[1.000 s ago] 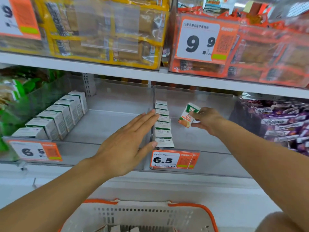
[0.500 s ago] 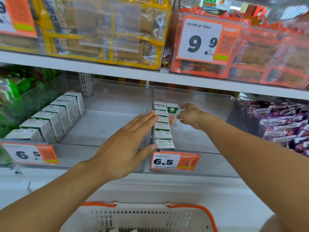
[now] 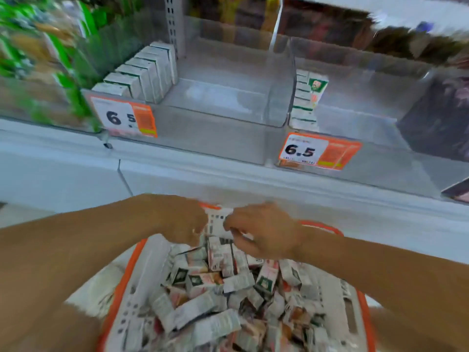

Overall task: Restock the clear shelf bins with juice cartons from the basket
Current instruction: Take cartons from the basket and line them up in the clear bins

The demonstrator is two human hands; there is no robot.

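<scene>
Both hands over far end of basket (image 3: 119, 295), above the loose juice cartons (image 3: 203, 283). Left hand (image 3: 182, 219) grip curled, right hand (image 3: 264, 229) grip curled; blurred, cannot tell if either pinches a carton. Beyond basket, left bin (image 3: 228, 115) and right bin (image 3: 368, 128) each hold one carton row.

White shop shelf (image 3: 228, 174), orange price tags (image 3: 319, 152), blurred snack packets (image 3: 38, 47)

Small white juice cartons (image 3: 203, 283) lie jumbled in the orange-rimmed basket (image 3: 119, 295) below the shelf. Above it, the two clear bins (image 3: 228, 97) each hold one neat row along their left wall.
</scene>
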